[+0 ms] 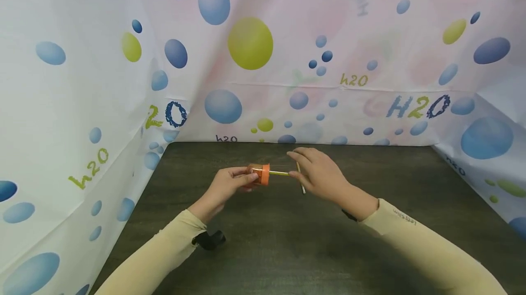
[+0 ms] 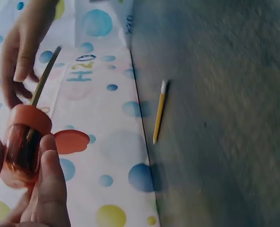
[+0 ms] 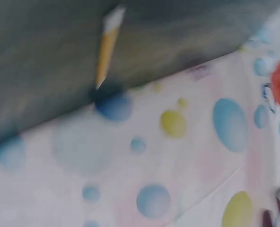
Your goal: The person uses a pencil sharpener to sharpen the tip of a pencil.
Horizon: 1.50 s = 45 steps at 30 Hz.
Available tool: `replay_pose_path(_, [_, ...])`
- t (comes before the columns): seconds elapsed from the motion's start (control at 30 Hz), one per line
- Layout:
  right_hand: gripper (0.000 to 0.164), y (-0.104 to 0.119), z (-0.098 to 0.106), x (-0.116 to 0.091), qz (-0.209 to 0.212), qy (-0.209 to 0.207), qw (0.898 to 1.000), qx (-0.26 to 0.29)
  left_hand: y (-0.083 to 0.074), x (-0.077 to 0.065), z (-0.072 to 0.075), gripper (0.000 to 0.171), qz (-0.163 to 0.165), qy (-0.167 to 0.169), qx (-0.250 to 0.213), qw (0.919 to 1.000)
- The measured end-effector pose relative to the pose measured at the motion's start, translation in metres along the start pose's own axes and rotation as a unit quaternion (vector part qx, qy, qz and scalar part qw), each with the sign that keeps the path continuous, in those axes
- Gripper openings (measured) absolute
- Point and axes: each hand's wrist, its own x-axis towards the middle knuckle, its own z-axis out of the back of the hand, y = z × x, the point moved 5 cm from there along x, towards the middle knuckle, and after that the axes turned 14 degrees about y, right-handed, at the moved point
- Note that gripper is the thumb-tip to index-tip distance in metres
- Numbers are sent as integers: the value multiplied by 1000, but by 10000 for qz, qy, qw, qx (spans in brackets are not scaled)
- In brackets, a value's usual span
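Observation:
My left hand (image 1: 223, 186) grips a small see-through pencil sharpener (image 1: 265, 175) with an orange top, thumb on the near side, fingers behind. A pencil (image 1: 278, 173) sticks out of the orange top towards the right. In the left wrist view an orange round flap (image 2: 72, 142) hangs open beside the sharpener. My right hand (image 1: 321, 175) hovers around the pencil's free end, its fingers spread apart from the thumb. The left wrist view has that pencil's end standing free beside the loose fingers. Of the right hand, only blurred fingertips enter the right wrist view.
A second, yellow pencil (image 2: 160, 111) with a white end lies on the dark table (image 1: 263, 249), beyond and below the right hand. A white sheet (image 1: 353, 48) with blue and green dots walls the table's back and sides. A black strap (image 1: 209, 240) hangs at the left wrist.

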Motion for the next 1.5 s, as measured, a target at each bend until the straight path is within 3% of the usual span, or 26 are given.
replay_pose_path(0.07, [44, 7, 0, -6, 501, -1059, 9849, -1276, 4, -1, -1, 49, 103, 110, -552, 9984])
replay_pose_path(0.13, [34, 11, -4, -11, 889, -1624, 9619, -2010, 7, -2, -4, 51, 205, 257, -1089, 9935])
replay_pose_path(0.3, [44, 16, -14, -16, 1079, -1807, 9386, -2732, 9, -6, -13, 57, 344, 707, -1983, 9770])
replay_pose_path(0.43, [21, 18, -15, -17, 1303, -1864, 9344, -2741, 10, -10, -20, 58, 505, 1012, -2082, 9715])
replay_pose_path(0.53, [34, 20, -12, -17, 1314, -1757, 9462, -2377, 9, -12, -21, 56, 438, 1100, -1735, 9777])
replay_pose_path(0.6, [45, 21, -10, -16, 1103, -1379, 9656, -1910, 8, -12, -19, 54, 276, 1047, -1210, 9867])
replay_pose_path(0.7, [36, 18, -7, -10, 438, -225, 9976, -477, 5, -11, -15, 49, -46, 798, -223, 9966])
replay_pose_path(0.73, [29, 15, -7, -9, 161, 299, 9991, 237, 3, -11, -14, 48, -158, 721, 67, 9973])
replay_pose_path(0.77, [24, 12, -9, -7, -92, 811, 9912, 1041, 1, -11, -13, 47, -272, 643, 375, 9969])
replay_pose_path(0.8, [22, 8, -10, -5, -316, 1285, 9726, 1910, -1, -12, -12, 47, -375, 548, 652, 9957])
replay_pose_path(0.83, [23, 4, -13, -4, -555, 1780, 9403, 2848, -3, -11, -13, 46, -482, 502, 821, 9942])
replay_pose_path(0.87, [27, -1, -16, -4, -794, 2253, 8957, 3750, -5, -11, -13, 46, -561, 475, 954, 9927])
replay_pose_path(0.9, [30, -5, -20, -5, -1026, 2670, 8423, 4569, -7, -11, -13, 46, -603, 448, 1048, 9916])
replay_pose_path(0.93, [32, -8, -23, -7, -1211, 3025, 7909, 5180, -8, -11, -14, 46, -646, 431, 1141, 9904])
replay_pose_path(0.97, [34, -11, -26, -8, -1349, 3295, 7477, 5605, -10, -11, -14, 46, -667, 398, 1252, 9891])
replay_pose_path(1.0, [36, -14, -28, -9, -1479, 3491, 7142, 5884, -11, -11, -14, 45, -675, 360, 1320, 9883])
replay_pose_path(1.03, [37, -17, -30, -10, -1578, 3625, 6909, 6053, -11, -11, -15, 45, -644, 333, 1313, 9887])
replay_pose_path(1.07, [38, -20, -32, -10, -1547, 3688, 6852, 6088, -11, -11, -15, 45, -602, 279, 1359, 9885])
replay_pose_path(1.1, [39, -21, -33, -9, -1471, 3675, 6938, 6017, -11, -11, -15, 45, -566, 231, 1415, 9880])
replay_pose_path(1.17, [40, -22, -33, -7, -1291, 3468, 7356, 5675, -9, -10, -14, 45, -466, 117, 1421, 9887])
replay_pose_path(1.3, [41, -18, -25, -4, -1014, 2595, 8704, 4059, -2, -7, -12, 46, -221, 55, 878, 9959])
replay_pose_path(1.37, [41, -12, -18, -5, -771, 1923, 9406, 2689, 3, -6, -11, 46, -67, 116, 330, 9994])
replay_pose_path(1.4, [40, -9, -15, -5, -602, 1538, 9686, 1858, 5, -6, -11, 46, 26, 180, 6, 9998])
replay_pose_path(1.43, [40, -5, -12, -6, -408, 1114, 9876, 1032, 7, -6, -11, 46, 99, 269, -325, 9991])
replay_pose_path(1.47, [41, 0, -10, -8, -176, 668, 9974, 201, 8, -6, -11, 47, 175, 340, -626, 9973])
replay_pose_path(1.5, [44, 4, -8, -9, 72, 193, 9981, -574, 10, -6, -11, 48, 270, 407, -935, 9944])
